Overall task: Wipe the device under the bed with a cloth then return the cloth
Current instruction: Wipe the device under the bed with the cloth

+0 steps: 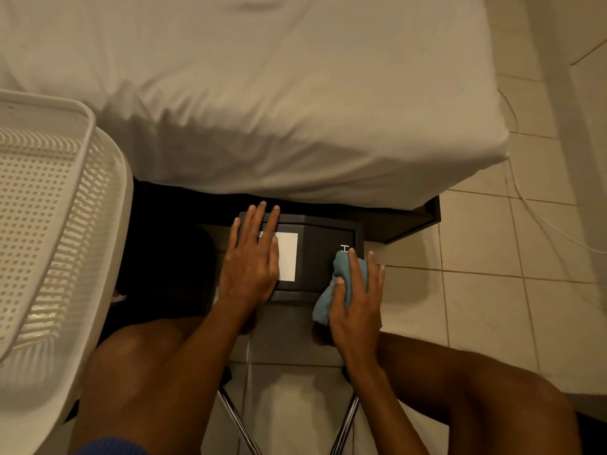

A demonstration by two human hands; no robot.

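A dark box-shaped device with a white label sits on the floor, half under the bed's edge. My left hand lies flat on its left part, fingers spread, partly covering the label. A crumpled blue cloth rests on the device's right front corner. My right hand presses down on the cloth with the thumb and fingers around it.
The bed with a white sheet overhangs the device. A white perforated plastic basket stands at the left. Pale floor tiles spread to the right, with a thin white cable. My bare knees and metal chair legs fill the foreground.
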